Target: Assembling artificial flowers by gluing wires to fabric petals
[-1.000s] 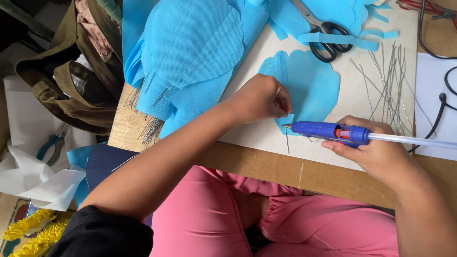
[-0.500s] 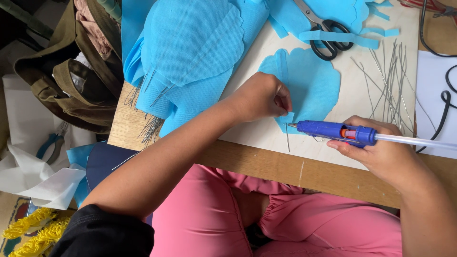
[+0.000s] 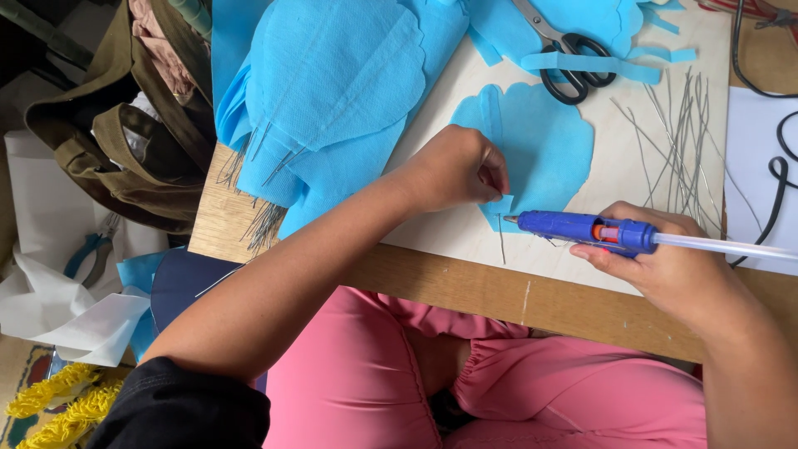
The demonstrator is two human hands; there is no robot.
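My left hand pinches the lower edge of a scalloped blue fabric petal lying on a pale wooden board. A thin wire runs down from under that edge toward the board's front. My right hand grips a blue glue gun with a clear glue stick sticking out behind. The gun's nozzle points left, close to the pinched fabric edge.
A stack of blue petals with wires lies at the board's left. Black-handled scissors and blue strips sit at the back, loose wires to the right, black cables on white paper. Pliers and olive cloth lie lower left.
The glue gun in my right hand has drawn slightly to the right, away from the fabric edge. My left hand has stayed pinched on the petal.
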